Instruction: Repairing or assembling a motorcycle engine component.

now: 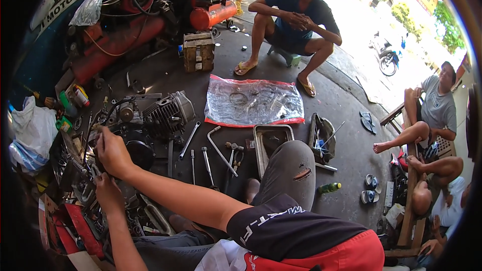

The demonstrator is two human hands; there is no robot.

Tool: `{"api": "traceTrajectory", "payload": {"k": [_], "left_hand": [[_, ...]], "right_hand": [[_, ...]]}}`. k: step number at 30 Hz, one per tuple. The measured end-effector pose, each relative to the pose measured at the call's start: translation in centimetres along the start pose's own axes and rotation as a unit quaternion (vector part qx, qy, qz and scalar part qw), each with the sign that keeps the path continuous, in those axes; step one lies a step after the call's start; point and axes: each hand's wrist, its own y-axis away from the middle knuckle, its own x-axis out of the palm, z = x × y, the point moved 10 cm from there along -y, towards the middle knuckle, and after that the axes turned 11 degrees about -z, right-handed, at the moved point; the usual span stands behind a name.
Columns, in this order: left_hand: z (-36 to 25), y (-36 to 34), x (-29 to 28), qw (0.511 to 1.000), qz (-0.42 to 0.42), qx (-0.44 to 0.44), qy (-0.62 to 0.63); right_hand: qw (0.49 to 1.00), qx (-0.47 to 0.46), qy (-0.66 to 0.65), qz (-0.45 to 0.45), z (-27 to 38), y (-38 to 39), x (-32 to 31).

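Both my hands are at the left, over a heap of metal tools and small parts (78, 160). My right hand (114, 154) is closed, fingers curled down beside the engine; what they grip is hidden. Just below it, my left hand (109, 193) is also closed at the edge of the heap, its fingertips partly out of sight. A coil spring (76, 164) lies close by them. Beyond my right hand sits a motorcycle engine (135, 138) with a finned cylinder (168, 113) pointing right. Below my left hand is an open red toolbox (83, 228).
A T-handle socket wrench (206, 163), a combination wrench (190, 140) and an L-shaped wrench (221, 150) lie on the floor. Past them are a metal tray (261, 158) and a plastic-covered sheet (253, 101). A person (296, 25) sits opposite; others sit at the right.
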Motion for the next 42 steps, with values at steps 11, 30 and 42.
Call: {"api": "traceTrajectory", "payload": {"k": [11,30,42], "left_hand": [[1.2,-0.1,1.6,0.999,0.006,0.011,-0.045],[1.6,-0.4,1.7,0.998,0.056,0.006,0.012],[1.2,0.2,-0.8,0.998,0.040,-0.038,0.008]], "right_hand": [[0.794,0.519,-0.316,-0.009,-6.5,2.8,4.5],[0.975,0.204,-0.081,0.033,-1.0,-0.2,1.4],[0.985,0.004,0.045,0.166,0.2,-0.5,2.7]]}}
